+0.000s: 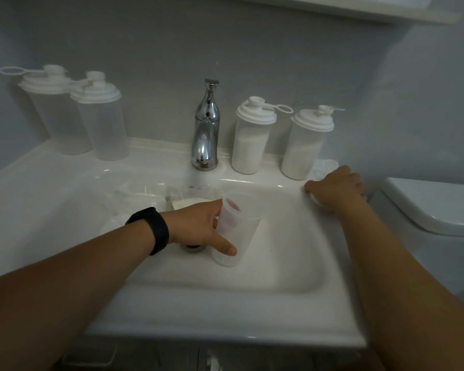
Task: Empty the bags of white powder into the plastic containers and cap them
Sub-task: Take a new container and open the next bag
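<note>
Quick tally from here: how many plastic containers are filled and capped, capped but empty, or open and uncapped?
Translucent plastic containers, white-lidded, holding white powder: 2
Translucent plastic containers, white-lidded, empty: 2
Translucent plastic container, uncapped, empty, held in the sink basin by the left hand: 1
Total: 5

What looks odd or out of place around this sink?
The work happens inside the sink: the left hand holds an open container in the basin, and a bag with white powder lies there behind it. Nothing looks clearly spilled.
</note>
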Tool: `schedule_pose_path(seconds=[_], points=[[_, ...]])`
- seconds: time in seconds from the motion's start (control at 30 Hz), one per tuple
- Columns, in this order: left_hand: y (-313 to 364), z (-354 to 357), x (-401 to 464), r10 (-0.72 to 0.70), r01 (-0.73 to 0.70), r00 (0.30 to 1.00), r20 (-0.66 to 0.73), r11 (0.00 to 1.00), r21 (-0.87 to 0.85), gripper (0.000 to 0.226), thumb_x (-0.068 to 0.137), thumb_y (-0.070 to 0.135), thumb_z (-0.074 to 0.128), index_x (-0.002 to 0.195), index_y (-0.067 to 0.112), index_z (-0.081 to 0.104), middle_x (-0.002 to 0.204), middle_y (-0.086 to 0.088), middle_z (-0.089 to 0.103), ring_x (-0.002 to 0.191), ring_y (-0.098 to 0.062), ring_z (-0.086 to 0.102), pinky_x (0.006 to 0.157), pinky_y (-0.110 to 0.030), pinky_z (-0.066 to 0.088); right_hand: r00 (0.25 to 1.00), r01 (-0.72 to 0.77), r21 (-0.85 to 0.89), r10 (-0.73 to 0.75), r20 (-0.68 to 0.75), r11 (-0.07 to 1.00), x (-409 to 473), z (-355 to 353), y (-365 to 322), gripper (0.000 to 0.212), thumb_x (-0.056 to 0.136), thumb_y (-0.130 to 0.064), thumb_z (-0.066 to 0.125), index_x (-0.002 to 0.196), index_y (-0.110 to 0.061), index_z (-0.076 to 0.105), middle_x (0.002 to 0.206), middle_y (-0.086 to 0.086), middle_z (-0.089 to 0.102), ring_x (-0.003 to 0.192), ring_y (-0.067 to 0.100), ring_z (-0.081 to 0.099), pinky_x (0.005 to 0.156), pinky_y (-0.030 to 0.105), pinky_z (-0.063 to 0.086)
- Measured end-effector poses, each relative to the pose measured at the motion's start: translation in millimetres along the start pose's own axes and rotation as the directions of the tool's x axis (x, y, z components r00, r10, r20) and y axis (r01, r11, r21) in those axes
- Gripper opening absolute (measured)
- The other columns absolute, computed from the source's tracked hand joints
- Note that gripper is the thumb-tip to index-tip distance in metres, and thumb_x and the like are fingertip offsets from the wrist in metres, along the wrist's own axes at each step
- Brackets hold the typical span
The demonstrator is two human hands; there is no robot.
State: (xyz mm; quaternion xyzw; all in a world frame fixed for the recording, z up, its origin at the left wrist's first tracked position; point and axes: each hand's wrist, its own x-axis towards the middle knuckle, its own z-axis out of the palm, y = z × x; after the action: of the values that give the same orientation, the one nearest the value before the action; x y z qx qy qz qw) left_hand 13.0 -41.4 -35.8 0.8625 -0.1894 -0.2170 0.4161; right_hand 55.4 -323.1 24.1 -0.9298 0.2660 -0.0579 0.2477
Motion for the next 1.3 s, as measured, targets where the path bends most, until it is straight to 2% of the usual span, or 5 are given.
schedule_pose_path(seconds=[0.23,0.57,0.8,1.03,1.3], points=[[1.1,5.9,4.1,-0.008,0.007,0.999,-0.053,1.000,-0.015,0.073,0.072,0.022,0.094,0.130,0.036,0.053,0.123,0.016,0.068,0.116,-0.004,0.064,0.103,-0.026,0.052,0.989,0.107,-0.050,-0.112,-0.096,0.993,-1.4,7.8,1.6,0.081,0.088,-0.045,0.067,0.150,-0.020,0.021,0.150,0.013,0.023,0.140,0.038,0.025,0.113,0.051,0.021],[4.0,10.0,9.4,0.003,0.001,0.987,-0.158,1.000,0.021,0.080,0.072,0.022,0.094,0.135,0.031,0.046,0.125,0.008,0.063,0.105,-0.011,0.069,0.098,-0.035,0.057,0.915,0.402,0.188,-0.383,-0.128,0.896,-43.2,4.7,-33.5,0.028,0.091,-0.038,0.055,0.074,-0.016,0.061,0.073,0.001,0.063,0.070,0.021,0.060,0.065,0.031,0.042],[13.4,-28.0,-14.1,-0.124,0.129,0.991,-0.044,0.983,0.132,0.058,0.085,0.018,0.081,0.131,0.036,0.052,0.118,0.008,0.062,0.087,-0.009,0.068,0.078,-0.022,0.056,0.836,0.521,0.256,-0.547,0.040,0.815,-53.8,19.1,-37.6,0.023,0.090,-0.038,0.059,0.069,-0.028,0.063,0.079,-0.006,0.068,0.077,0.017,0.064,0.076,0.036,0.055],[0.3,-60.7,-18.1,0.016,0.163,0.865,-0.502,0.936,0.311,0.036,0.092,0.022,0.069,0.126,0.025,0.061,0.115,0.002,0.060,0.102,-0.018,0.058,0.085,-0.027,0.047,0.794,0.532,0.395,-0.604,0.076,0.749,-60.6,19.1,-39.3,0.033,0.097,-0.040,0.058,0.087,-0.012,0.073,0.083,0.003,0.072,0.084,0.020,0.066,0.073,0.028,0.050],[-8.7,-59.7,-13.6,0.004,0.223,0.845,-0.535,0.906,0.359,0.038,0.093,0.032,0.068,0.128,0.025,0.055,0.104,0.005,0.062,0.094,-0.019,0.058,0.078,-0.030,0.039,0.650,0.550,0.418,-0.685,0.329,0.723,-59.0,37.7,-34.4,0.018,0.095,-0.049,0.063,0.096,-0.035,0.076,0.101,-0.018,0.072,0.092,0.002,0.064,0.082,0.024,0.044]])
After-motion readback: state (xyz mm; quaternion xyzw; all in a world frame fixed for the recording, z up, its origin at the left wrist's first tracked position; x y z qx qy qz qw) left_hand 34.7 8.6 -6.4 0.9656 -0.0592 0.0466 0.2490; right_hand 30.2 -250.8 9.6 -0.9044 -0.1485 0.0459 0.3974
